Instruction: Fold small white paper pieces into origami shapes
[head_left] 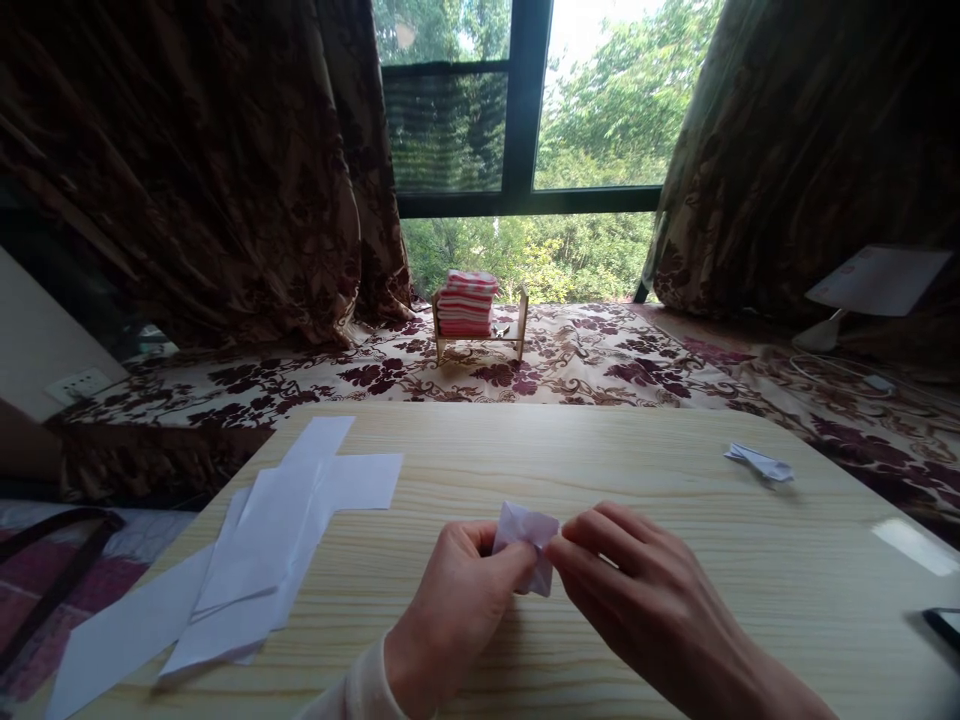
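A small folded piece of white paper (527,545) is held just above the light wooden table (600,470), near its front middle. My left hand (457,600) pinches the paper's left side with thumb and fingers closed on it. On the paper's right edge my right hand (637,590) pinches it too, fingertips pressed together. Both hands meet at the paper.
Several loose white paper sheets (277,540) lie fanned at the table's left. A small folded paper piece (759,463) rests at the right. A dark phone edge (946,625) shows far right. Behind, a small wooden rack (480,330) with striped cloths, a lamp (870,290), curtains and a window.
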